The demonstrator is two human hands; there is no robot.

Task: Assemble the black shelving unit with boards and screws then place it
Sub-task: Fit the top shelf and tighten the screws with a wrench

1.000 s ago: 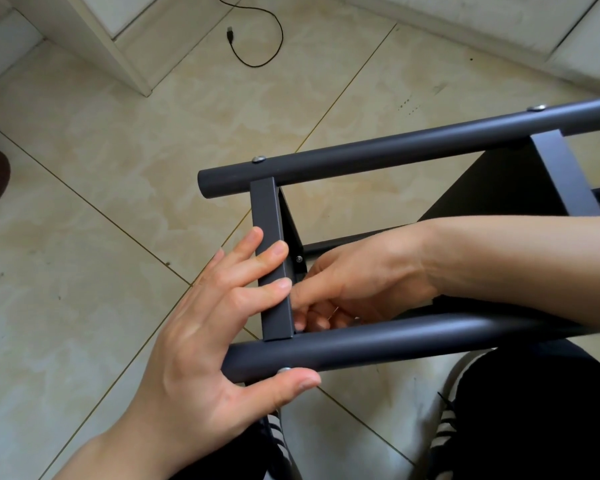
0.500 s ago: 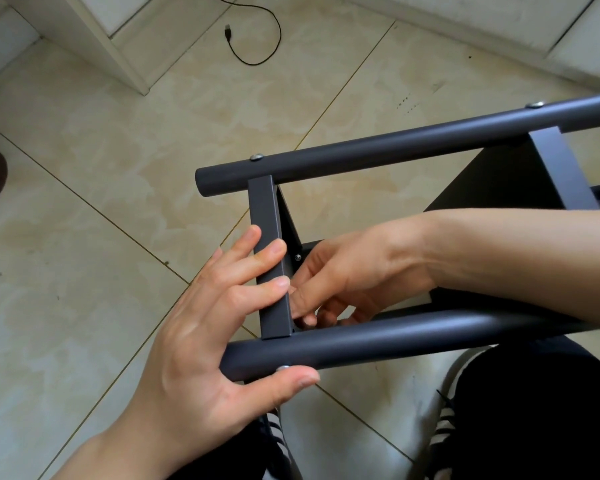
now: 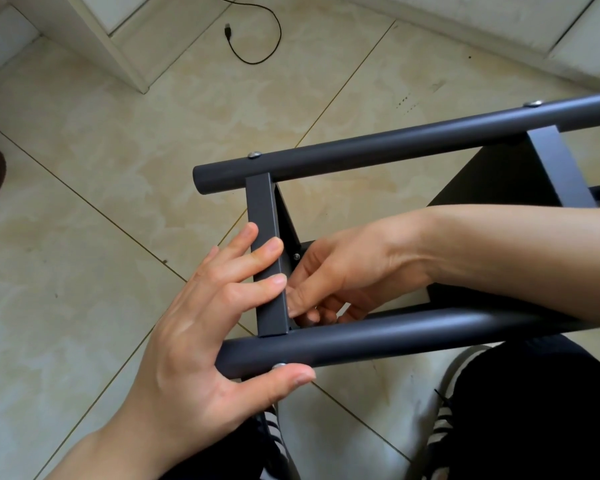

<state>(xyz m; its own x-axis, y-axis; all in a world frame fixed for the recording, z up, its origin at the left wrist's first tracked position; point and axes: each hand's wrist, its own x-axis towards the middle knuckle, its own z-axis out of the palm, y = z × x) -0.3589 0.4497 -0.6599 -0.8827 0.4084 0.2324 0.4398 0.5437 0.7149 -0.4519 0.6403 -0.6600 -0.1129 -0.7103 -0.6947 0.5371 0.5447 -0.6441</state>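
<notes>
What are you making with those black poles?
A person is putting together a black shelving unit that lies on its side over a tiled floor. The left hand steadies it, fingers on the short crossbar and thumb under the near pole. The right hand reaches inside the frame, fingers working beside a small screw behind the crossbar. Screw heads already show on the far pole.

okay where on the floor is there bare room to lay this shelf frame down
Bare tile lies left of the frame, between the white cabinet base and the left hand. More runs beyond the upper tube, short of the black cable. It is crowded near the shoes and both hands.
</notes>
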